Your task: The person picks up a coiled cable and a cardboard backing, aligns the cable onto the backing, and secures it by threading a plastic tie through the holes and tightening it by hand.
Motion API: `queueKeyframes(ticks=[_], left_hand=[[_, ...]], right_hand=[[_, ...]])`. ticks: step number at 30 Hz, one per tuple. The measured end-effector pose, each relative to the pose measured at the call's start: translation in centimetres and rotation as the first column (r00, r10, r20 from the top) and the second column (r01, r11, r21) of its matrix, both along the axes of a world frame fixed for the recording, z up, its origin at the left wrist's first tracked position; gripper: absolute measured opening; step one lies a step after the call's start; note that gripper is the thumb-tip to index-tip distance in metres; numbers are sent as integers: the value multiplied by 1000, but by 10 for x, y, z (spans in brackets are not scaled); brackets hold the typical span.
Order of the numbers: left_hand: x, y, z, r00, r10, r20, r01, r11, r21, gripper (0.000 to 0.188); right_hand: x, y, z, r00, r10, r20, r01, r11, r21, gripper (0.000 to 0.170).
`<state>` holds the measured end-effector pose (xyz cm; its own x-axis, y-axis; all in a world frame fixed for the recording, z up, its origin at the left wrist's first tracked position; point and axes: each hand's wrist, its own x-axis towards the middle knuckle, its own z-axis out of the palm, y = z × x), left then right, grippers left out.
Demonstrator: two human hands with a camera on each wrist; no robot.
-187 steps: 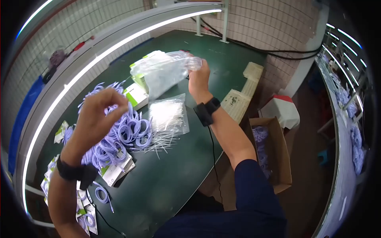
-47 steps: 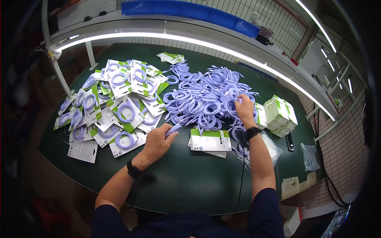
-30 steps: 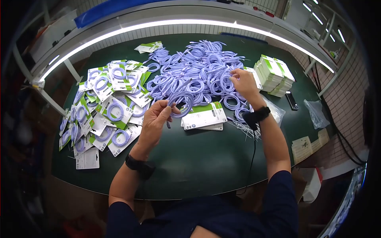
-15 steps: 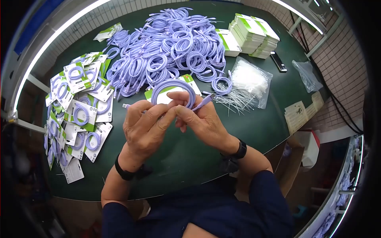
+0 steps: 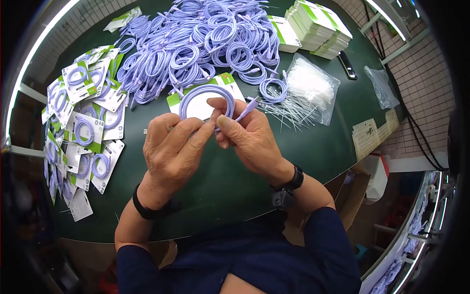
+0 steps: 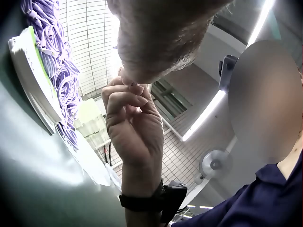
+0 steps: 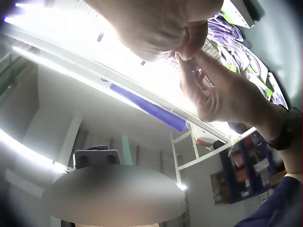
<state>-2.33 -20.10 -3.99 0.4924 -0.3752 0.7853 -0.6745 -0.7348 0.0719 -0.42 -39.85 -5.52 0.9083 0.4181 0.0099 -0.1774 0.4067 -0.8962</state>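
Note:
A coiled lilac cable (image 5: 205,91) is held upright above the front of the table in the head view. The left hand (image 5: 172,149) pinches the coil's lower side between thumb and fingers. Close against it, the right hand (image 5: 252,142) grips the same coil, a connector end (image 5: 248,108) sticking out past its fingers. Behind the coil lies a green and white card (image 5: 198,107). Both wrist views show the two hands' fingertips meeting, the left wrist view with the right hand (image 6: 135,127), the right wrist view with the left hand (image 7: 232,97); the cable is mostly hidden there.
A large heap of lilac cables (image 5: 196,49) covers the back. Carded cables (image 5: 83,130) are piled at left. Stacked cards (image 5: 318,27), a bag of white ties (image 5: 313,85), loose ties (image 5: 289,112), a black device (image 5: 347,66) and a clear bag (image 5: 381,88) lie at right.
The left hand held the coil alone a second ago; the right hand has left the heap and joined it. Since half a second ago, both hands have shifted slightly as the view moved.

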Motion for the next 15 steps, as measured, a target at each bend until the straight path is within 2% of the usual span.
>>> queueKeyframes(ticks=[3,6,7,9,10,11,12,13,14,15], left_hand=[[0,-1,0,1000,3,16,-3,1000,-9,36],[1,-4,4,998,10,62,-10,1000,0,41],[-1,-8,5,999,16,-41,-17,1000,-26,45],[-9,-13,9,971,21,-237,-40,996,-75,52],[-16,-14,10,976,27,-215,-42,997,-67,52],[-24,-15,10,869,-142,-474,-2,957,-289,56],[-27,-16,12,682,-350,-643,-24,867,-498,60],[-28,-18,15,701,-345,-624,-11,870,-493,60],[-30,-22,18,618,-514,-595,-29,742,-670,59],[-32,-26,20,527,-669,-523,-71,579,-812,58]], right_hand=[[4,0,-6,1000,-8,1,8,997,72,44],[6,-4,-3,998,-14,-53,26,975,220,43],[5,-3,2,999,-13,-35,20,974,227,43],[-3,1,18,988,-56,145,38,991,124,43],[-7,3,23,969,-71,235,55,996,77,44],[-10,4,25,963,-70,262,48,995,87,44],[-13,5,26,906,-103,410,98,995,32,46],[-15,5,26,828,-126,547,160,987,-15,48],[-16,4,27,734,-138,665,231,972,-53,50],[-15,3,29,723,-139,677,232,972,-48,50]])
